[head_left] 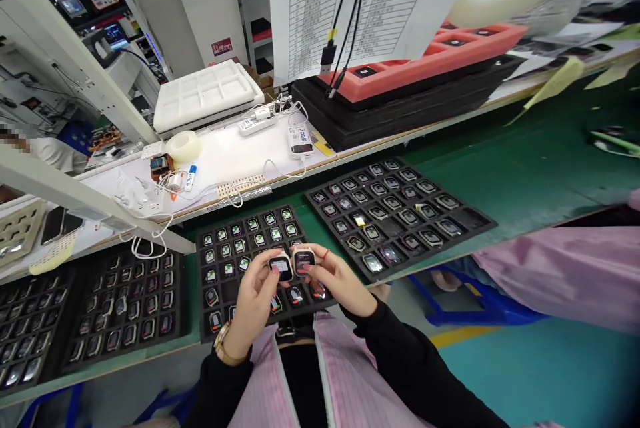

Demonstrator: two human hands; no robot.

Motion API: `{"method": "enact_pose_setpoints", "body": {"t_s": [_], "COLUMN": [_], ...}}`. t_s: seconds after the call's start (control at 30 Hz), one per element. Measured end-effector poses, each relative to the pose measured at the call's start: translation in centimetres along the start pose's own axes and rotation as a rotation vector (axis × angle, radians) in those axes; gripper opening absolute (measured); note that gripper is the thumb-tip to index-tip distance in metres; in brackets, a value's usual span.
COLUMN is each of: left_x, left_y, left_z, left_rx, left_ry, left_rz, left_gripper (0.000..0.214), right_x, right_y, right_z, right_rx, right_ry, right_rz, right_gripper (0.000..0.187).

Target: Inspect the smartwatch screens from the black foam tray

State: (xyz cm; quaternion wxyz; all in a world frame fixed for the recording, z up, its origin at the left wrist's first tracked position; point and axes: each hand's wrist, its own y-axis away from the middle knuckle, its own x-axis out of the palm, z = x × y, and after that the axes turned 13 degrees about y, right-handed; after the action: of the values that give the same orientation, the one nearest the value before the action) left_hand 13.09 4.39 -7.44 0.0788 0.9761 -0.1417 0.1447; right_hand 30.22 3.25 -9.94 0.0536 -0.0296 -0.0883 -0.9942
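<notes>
My left hand (257, 295) is closed round a smartwatch body (281, 269) with a lit dark screen, its thumb on the glass. Beside it, my right hand (333, 279) grips a second smartwatch body (303, 261) in a pale case, thumb at the lower edge of its screen. The two watches are side by side, faces up. Beneath both hands lies a black foam tray (204, 281) with rows of watch bodies, many showing white and green screens. My hands hide part of this tray.
More black trays of watches stand right (480, 218) and left (183, 321) on the green bench. Above is a white shelf with a tape roll (183, 146), cables, a small display device (301, 141) and red foam (400, 78). A person in a pink sleeve (565, 268) sits at right.
</notes>
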Motion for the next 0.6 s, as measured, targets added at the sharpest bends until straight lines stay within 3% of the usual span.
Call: {"method": "enact_pose_setpoints", "body": {"t_s": [0.4,0.6], "left_x": [-0.5,-0.9], "left_y": [-0.1,0.4], "left_z": [0.8,-0.4], "left_rx": [0.022,0.032], "left_ry": [-0.014,-0.060], "left_rz": [-0.031,-0.036], "left_gripper": [0.031,0.034], "right_x": [-0.2,-0.5], "right_y": [0.7,0.8], "right_z": [-0.6,0.5], "right_rx": [-0.023,-0.025], "right_ry": [0.002,-0.056], "right_rz": [0.056,0.163], "right_gripper": [0.059,0.067]}}
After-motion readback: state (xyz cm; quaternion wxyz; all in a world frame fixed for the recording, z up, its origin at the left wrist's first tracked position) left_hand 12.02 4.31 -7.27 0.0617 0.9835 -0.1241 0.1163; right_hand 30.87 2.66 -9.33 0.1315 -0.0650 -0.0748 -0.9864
